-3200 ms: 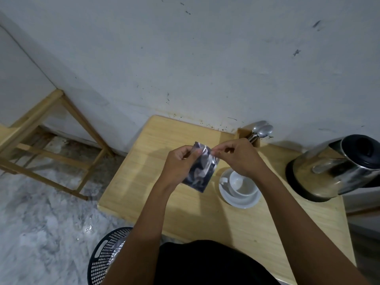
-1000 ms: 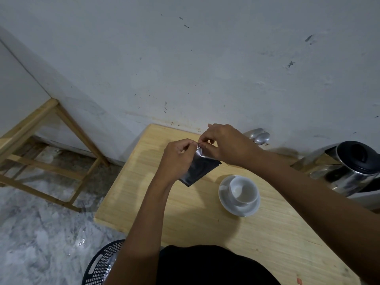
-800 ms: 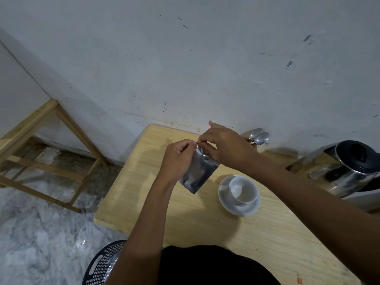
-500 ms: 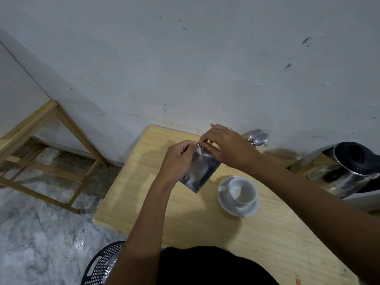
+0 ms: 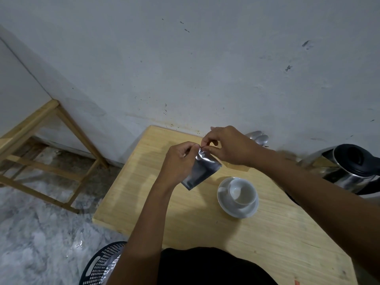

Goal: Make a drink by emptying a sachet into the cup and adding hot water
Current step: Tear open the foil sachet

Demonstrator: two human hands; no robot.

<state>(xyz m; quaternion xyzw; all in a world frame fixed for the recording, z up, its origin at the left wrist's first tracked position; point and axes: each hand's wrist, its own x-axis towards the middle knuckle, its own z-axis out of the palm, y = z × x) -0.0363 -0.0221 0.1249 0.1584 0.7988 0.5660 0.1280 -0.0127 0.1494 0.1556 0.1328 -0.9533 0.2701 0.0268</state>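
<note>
A silver foil sachet [image 5: 200, 171] hangs above the wooden table [image 5: 185, 219], held by its top edge. My left hand [image 5: 177, 161] pinches the top left corner and my right hand [image 5: 228, 148] pinches the top right beside it, fingertips nearly touching. Below and to the right, an empty white cup [image 5: 242, 192] stands on a white saucer [image 5: 226, 204]. A steel kettle with a black lid [image 5: 353, 171] is at the table's right edge, partly cut off by the frame.
Metal spoons [image 5: 258, 137] stand in a holder against the wall behind my right hand. A black perforated basket [image 5: 102, 264] sits on the floor at the table's near left corner. A wooden frame [image 5: 51, 140] stands to the left.
Both hands have kept their pinch on the sachet's top. The sachet has twisted slightly and its foil face shows more. The hands have barely shifted.
</note>
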